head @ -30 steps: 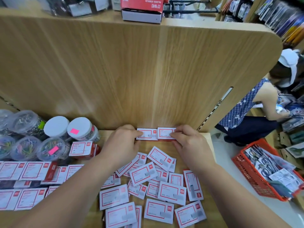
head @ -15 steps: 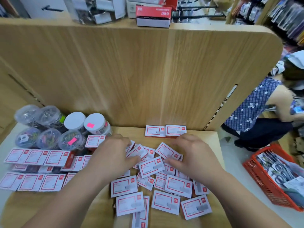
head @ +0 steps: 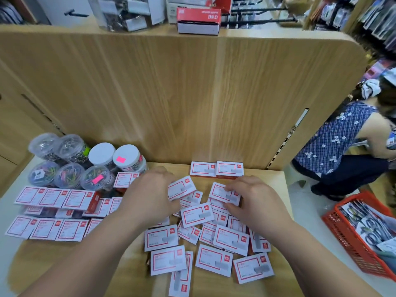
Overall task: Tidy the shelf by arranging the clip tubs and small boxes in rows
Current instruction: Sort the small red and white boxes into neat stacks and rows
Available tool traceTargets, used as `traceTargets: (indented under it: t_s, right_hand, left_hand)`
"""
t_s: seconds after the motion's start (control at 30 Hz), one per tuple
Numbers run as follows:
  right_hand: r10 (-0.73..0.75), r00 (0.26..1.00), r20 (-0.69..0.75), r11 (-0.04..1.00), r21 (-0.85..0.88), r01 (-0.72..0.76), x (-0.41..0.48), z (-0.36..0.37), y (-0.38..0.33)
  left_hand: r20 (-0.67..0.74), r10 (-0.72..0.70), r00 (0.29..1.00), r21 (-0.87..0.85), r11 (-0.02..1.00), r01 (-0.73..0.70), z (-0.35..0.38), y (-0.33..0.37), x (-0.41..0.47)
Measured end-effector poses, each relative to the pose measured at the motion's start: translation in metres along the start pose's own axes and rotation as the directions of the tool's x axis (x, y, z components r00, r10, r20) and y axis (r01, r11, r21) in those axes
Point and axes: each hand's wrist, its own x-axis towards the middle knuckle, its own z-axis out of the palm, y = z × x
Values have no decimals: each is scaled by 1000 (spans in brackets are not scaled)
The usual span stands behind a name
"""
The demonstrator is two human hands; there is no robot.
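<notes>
Left hand (head: 150, 196): palm down, fingers curled, pinches a tilted box (head: 182, 187).
Right hand (head: 259, 200): palm down, fingers curled, pinches a second box (head: 220, 192) on the pile (head: 231, 241).

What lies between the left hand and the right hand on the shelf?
Loose small boxes, lying askew on the wooden shelf; the head view shows it.

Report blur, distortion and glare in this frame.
Head view: wide-angle lens bows the wooden back panel; left hand and right hand are slightly smeared; fine print on the small boxes is unreadable; light is even, shadows soft, no strong glare.
</notes>
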Motion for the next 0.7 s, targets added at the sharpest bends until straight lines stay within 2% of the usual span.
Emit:
traceTargets:
  t_s: [0.1,0.23,0.4,0.7]
  right_hand:
    - [35,993,-115,999,27,-32,1,-4,12]
    - [-9,977,-212,1000,-18,5,9,-13,25]
    - [-35,971,-235,999,-40,27,17,-12,31]
    - [-124,958,-258,990,-102,101,28,8,30]
  left_hand:
    - [-25,40,999,-55,998,-41,-7,5,16]
    - [-33,108,994,-51,993,-110,-1,16,43]
    - [-47,131,990,9,991,-131,19,23,61]
    - [-167,125,978,-37,991,-133,39,12,64]
